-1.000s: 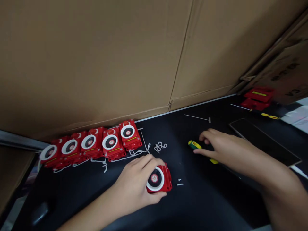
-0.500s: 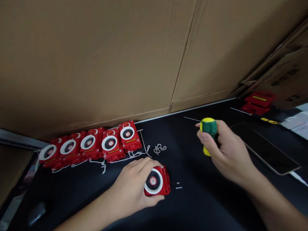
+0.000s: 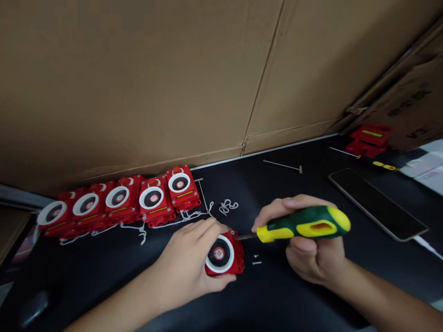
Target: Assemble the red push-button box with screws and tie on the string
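My left hand is closed around a red box-shaped device with a white ring and a black round centre, holding it on the black table. In my right hand is a screwdriver with a green and yellow handle, lying nearly level. Its shaft points left and its tip meets the upper right corner of the device; whether it sits in a screw I cannot tell. Two small screws lie just right of the device. A bundle of white cord lies behind it.
Several similar red devices with white cords stand in a row at the back left. A T-handled rod, a phone with a white cable, a slim screwdriver and red parts lie to the right. Cardboard walls the back.
My right hand has turned the screwdriver from upright to level and brought it left, its tip now at the device. My left hand keeps its hold on the device.
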Demonstrator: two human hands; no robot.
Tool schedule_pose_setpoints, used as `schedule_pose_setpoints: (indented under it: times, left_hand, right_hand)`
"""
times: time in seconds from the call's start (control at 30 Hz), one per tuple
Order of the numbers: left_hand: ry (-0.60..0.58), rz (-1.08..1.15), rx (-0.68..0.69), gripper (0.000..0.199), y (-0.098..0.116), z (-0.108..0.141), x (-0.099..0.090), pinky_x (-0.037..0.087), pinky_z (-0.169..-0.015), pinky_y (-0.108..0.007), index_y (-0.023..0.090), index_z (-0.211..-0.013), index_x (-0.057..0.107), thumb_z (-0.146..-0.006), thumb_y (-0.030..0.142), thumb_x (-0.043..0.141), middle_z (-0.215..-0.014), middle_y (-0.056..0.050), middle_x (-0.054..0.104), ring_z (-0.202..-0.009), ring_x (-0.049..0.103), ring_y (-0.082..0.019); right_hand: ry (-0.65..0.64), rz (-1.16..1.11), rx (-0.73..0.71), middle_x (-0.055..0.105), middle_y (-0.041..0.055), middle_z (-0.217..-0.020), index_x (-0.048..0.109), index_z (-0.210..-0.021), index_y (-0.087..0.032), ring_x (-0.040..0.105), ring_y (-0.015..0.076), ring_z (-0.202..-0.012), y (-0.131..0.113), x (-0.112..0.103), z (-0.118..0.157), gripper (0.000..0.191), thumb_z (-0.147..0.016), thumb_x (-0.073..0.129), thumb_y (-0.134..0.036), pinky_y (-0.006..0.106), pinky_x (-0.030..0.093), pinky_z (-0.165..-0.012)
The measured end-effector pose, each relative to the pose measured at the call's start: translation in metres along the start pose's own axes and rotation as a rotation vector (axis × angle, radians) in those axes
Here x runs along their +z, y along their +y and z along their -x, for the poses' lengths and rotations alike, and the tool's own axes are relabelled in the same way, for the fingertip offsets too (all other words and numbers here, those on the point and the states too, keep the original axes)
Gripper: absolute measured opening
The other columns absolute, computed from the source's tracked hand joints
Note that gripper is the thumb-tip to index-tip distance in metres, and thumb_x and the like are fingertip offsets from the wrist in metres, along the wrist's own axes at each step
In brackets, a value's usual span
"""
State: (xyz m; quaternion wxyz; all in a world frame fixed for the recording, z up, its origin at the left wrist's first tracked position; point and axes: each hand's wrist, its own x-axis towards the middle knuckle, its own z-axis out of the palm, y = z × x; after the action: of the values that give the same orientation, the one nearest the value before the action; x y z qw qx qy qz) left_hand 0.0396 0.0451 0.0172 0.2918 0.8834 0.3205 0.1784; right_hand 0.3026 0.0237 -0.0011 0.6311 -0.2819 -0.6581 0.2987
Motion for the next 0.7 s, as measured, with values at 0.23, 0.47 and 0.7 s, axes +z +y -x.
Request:
schedule_pose_setpoints:
  times: [0.23, 0.47, 0.7]
  left_hand:
    - [0.010, -0.012, 0.013, 0.074, 0.000, -0.001, 0.002, 0.063, -0.089, -0.040, 0.027, -0.130, 0.062, -0.072, 0.024, 0.107, -0.121, 0.001, 0.078, -0.105, 0.080, -0.027]
    - [-0.010, 0.025, -0.036, 0.073, 0.000, -0.001, 0.003, 0.062, -0.093, -0.041, 0.028, -0.129, 0.063, -0.072, 0.025, 0.108, -0.121, 0.000, 0.078, -0.106, 0.079, -0.026]
    - [-0.029, 0.018, -0.039, 0.069, 0.003, -0.003, 0.003, 0.062, -0.093, -0.041, 0.027, -0.129, 0.064, -0.074, 0.027, 0.107, -0.121, 0.000, 0.079, -0.107, 0.079, -0.027]
  right_hand:
    - [-0.015, 0.102, -0.059, 0.082, 0.0055, -0.106, 0.060, -0.147, -0.030, 0.082, 0.0194, -0.087, 0.004, 0.001, 0.001, 0.038, -0.113, 0.068, -0.045, 0.032, 0.070, -0.076]
    - [-0.007, 0.107, -0.054, 0.082, 0.0056, -0.104, 0.060, -0.145, -0.029, 0.081, 0.0195, -0.087, 0.007, -0.002, 0.000, 0.036, -0.114, 0.068, -0.044, 0.033, 0.071, -0.076]
    - [-0.049, 0.105, -0.067, 0.082, 0.0057, -0.105, 0.061, -0.150, -0.032, 0.080, 0.0201, -0.084, 0.009, -0.009, -0.002, 0.038, -0.114, 0.067, -0.042, 0.034, 0.069, -0.074]
